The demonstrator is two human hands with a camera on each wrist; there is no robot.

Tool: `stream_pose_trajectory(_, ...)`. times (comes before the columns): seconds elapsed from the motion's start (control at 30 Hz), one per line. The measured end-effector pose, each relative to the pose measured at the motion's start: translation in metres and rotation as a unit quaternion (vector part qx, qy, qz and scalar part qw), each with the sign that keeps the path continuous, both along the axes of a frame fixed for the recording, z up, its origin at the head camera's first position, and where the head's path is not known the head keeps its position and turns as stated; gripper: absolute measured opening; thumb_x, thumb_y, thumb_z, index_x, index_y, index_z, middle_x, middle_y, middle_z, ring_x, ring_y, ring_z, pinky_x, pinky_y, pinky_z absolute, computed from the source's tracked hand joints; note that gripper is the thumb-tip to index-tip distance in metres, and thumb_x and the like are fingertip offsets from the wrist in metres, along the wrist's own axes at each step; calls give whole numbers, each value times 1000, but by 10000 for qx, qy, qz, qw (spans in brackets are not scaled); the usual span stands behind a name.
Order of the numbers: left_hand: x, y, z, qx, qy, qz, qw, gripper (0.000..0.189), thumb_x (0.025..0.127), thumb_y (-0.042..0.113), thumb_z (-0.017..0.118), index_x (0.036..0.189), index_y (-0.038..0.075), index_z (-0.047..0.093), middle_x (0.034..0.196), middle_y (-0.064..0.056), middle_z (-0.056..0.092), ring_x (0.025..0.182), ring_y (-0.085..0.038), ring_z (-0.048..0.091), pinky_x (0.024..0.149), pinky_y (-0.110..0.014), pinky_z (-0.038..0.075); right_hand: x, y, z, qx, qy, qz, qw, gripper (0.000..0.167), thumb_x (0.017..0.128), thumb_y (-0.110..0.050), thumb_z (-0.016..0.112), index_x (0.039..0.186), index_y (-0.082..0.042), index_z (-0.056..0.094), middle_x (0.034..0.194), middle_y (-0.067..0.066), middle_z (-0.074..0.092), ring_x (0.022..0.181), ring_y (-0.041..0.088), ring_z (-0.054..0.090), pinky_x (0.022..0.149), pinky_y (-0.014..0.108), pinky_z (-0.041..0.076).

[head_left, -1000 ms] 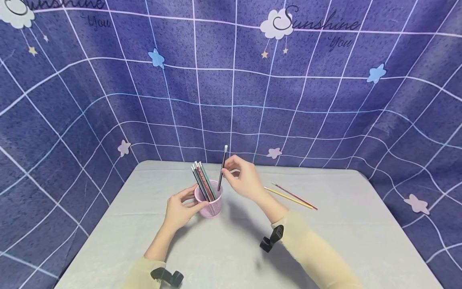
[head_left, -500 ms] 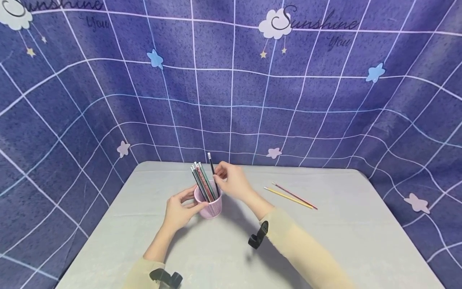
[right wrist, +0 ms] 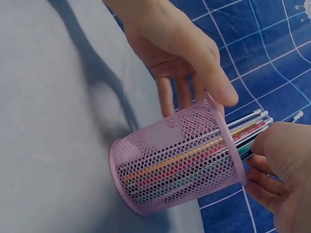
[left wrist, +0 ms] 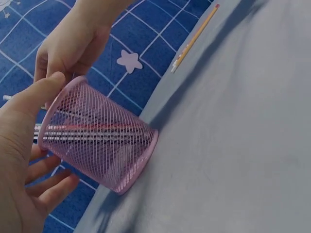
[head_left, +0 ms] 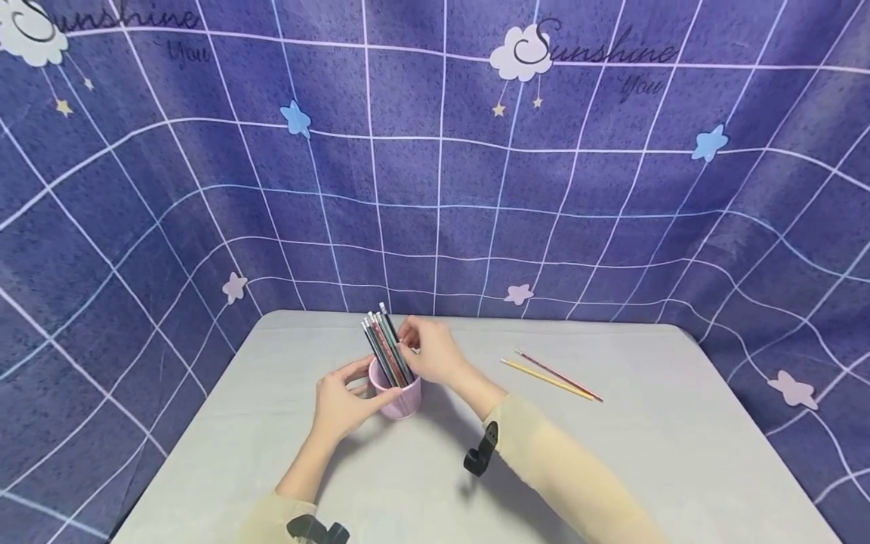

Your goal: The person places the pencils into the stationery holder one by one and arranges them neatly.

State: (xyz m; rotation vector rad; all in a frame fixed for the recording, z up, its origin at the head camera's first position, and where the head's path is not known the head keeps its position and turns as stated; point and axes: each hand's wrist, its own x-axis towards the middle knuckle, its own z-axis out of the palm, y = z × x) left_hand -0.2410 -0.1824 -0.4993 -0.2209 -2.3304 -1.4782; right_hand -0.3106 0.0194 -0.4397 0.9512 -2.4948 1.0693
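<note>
A pink mesh pencil cup (head_left: 402, 406) stands on the table, filled with several pencils (right wrist: 194, 155) whose white eraser ends lean left out of the top. My left hand (head_left: 343, 400) holds the cup by its rim, thumb on the near side and fingers around the left side. Over the right rim, my right hand (head_left: 435, 352) pinches a black pencil (head_left: 390, 323), which is down inside the cup and leans against the others. Its eraser end sticks up a little higher than the rest. In the right wrist view the right fingertips are close by the rim, partly hidden behind it.
To the right lie a yellow pencil (head_left: 547, 380) and a dark red pencil (head_left: 559, 375), close together on the pale grey tablecloth (head_left: 652, 453). A blue grid-patterned curtain (head_left: 469, 189) rises behind the table and along both sides.
My right hand has moved left and down, lowering the black pencil into the cup; the pencil now tilts left against the bunch. My left hand has kept its hold on the cup.
</note>
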Motion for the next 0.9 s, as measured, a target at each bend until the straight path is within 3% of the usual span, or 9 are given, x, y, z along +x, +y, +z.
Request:
stream_pose_trajectory(0.13, 0, 2, 1, -91, 22, 159, 9998, 74, 66, 31, 104, 127, 2, 75, 116, -16, 81, 105, -33, 80, 83, -33, 71, 2, 1, -4, -49, -33, 30, 10000, 7, 93, -3, 74, 98, -3, 69, 85, 7, 75, 75, 16, 70, 69, 14, 61)
stream_pose_trajectory(0.27, 1, 3, 3, -81, 44, 68, 9999, 71, 67, 30, 104, 126, 1, 76, 109, -18, 82, 99, -35, 81, 82, -37, 71, 3, 2, -5, -106, -87, 9, 9999, 8, 91, -3, 75, 96, -3, 69, 85, 8, 76, 73, 14, 70, 68, 15, 62)
stream_pose_trajectory(0.43, 1, 1, 2, 12, 98, 12, 10000, 71, 68, 27, 103, 126, -2, 75, 109, -20, 81, 98, -37, 81, 81, -37, 71, 0, -1, -2, 29, -59, -13, 10000, 7, 91, -4, 75, 94, -4, 69, 83, 5, 76, 72, 12, 69, 66, 13, 60)
stream_pose_trajectory(0.63, 0, 0, -2, 151, 82, 105, 9998, 70, 67, 22, 104, 126, -3, 75, 109, -20, 81, 99, -38, 81, 79, -29, 70, -5, -5, -3, 81, -46, 60, 9999, 9, 90, -3, 75, 96, -4, 69, 84, 6, 75, 72, 13, 68, 64, 12, 58)
stream_pose_trajectory(0.9, -1, 1, -2, 135, -137, -96, 9998, 71, 68, 24, 103, 128, 0, 74, 112, -19, 81, 102, -36, 80, 83, -32, 71, -6, -5, -11, 42, -231, -254, 9994, 11, 89, -2, 77, 96, -5, 69, 84, 5, 75, 72, 11, 68, 65, 11, 58)
